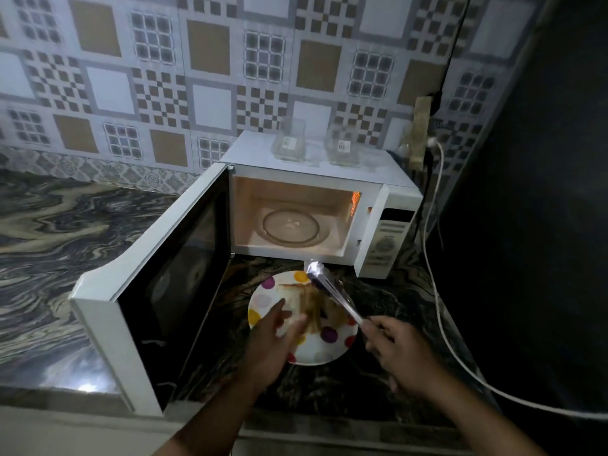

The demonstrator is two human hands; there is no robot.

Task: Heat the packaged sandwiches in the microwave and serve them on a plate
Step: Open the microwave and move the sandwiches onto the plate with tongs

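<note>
Labels on microwave (329,205) panel unreadable — blurred. Sandwiches (312,304) on spotted plate (316,353), lower centre, worktop (49,225) bare leftward. Right hand (391,343) grip closed on tongs (332,296); left hand (276,337) spread, touching bread.

Both forearms are cut off by the bottom edge. The sandwiches (311,307) are motion-blurred and partly covered by the tongs (332,292) and left hand (274,340). The white cable (437,291) is cut off at right. Jar (342,144) labels are unreadable.
</note>
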